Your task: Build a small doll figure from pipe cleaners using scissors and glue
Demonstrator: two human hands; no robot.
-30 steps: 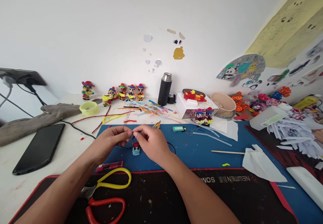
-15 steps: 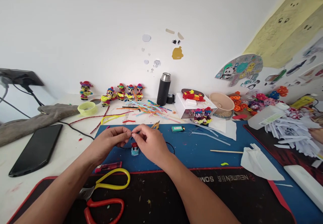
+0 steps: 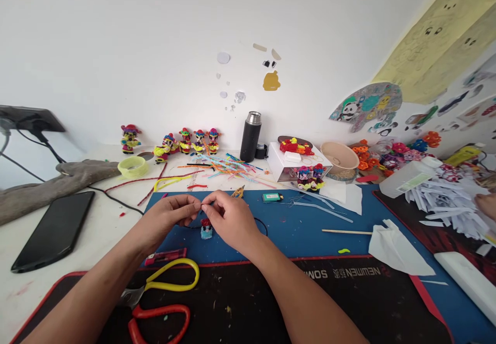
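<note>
My left hand (image 3: pixel 172 215) and my right hand (image 3: pixel 228 220) meet fingertip to fingertip above the blue mat (image 3: pixel 294 240). Both pinch a thin dark strand (image 3: pixel 202 209), mostly hidden by the fingers; its material is too small to make out. Just below the fingertips sits a small fuzzy figure (image 3: pixel 206 230) with a red top and light blue body. A thin black cord (image 3: pixel 265 225) curves out past my right wrist. Scissors (image 3: pixel 170 282) with one yellow and one red handle lie under my left forearm, beside a dark pink tool (image 3: pixel 166 256).
Behind the hands are loose colored pipe cleaners (image 3: pixel 228 166), several small fuzzy figures (image 3: pixel 186 141) and a black thermos (image 3: pixel 251 137). A phone (image 3: pixel 54 230) lies left. To the right are a white tissue (image 3: pixel 399 251), paper strips (image 3: pixel 445 209) and another person's hand (image 3: pixel 487 204).
The view has shifted slightly, so everything sits a little further left. Both hands keep their pinch at the same spot, with only tiny finger movement.
</note>
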